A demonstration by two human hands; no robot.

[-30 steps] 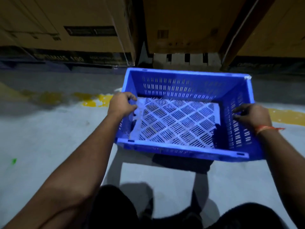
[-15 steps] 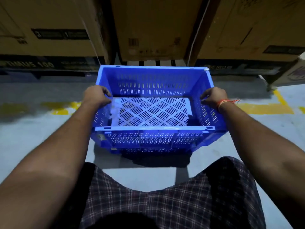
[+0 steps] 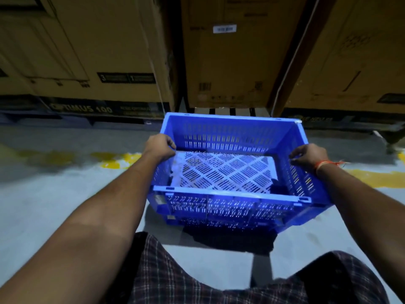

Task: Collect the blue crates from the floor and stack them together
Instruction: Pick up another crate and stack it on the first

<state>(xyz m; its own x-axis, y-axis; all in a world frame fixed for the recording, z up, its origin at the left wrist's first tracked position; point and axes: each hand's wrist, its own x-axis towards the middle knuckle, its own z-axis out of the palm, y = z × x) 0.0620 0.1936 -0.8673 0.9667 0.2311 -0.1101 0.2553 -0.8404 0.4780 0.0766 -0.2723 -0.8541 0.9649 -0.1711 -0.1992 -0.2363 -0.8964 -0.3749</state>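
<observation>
A blue slotted plastic crate [image 3: 230, 207] hangs in front of me above the grey floor, casting a dark shadow under it. It seems empty, and its lattice bottom shows pale. My left hand [image 3: 160, 145] is shut on the crate's left rim. My right hand [image 3: 308, 155], with an orange thread on the wrist, is shut on the right rim. No other crate shows in the head view.
Tall cardboard boxes [image 3: 232, 58] on dark pallets line the far wall just beyond the crate. A worn yellow line [image 3: 114, 160] crosses the concrete floor. My checked shorts [image 3: 197, 279] fill the bottom of the view.
The crate has come up off the floor and closer to my body, held by both hands. My view has tilted up, showing more of the boxes.
</observation>
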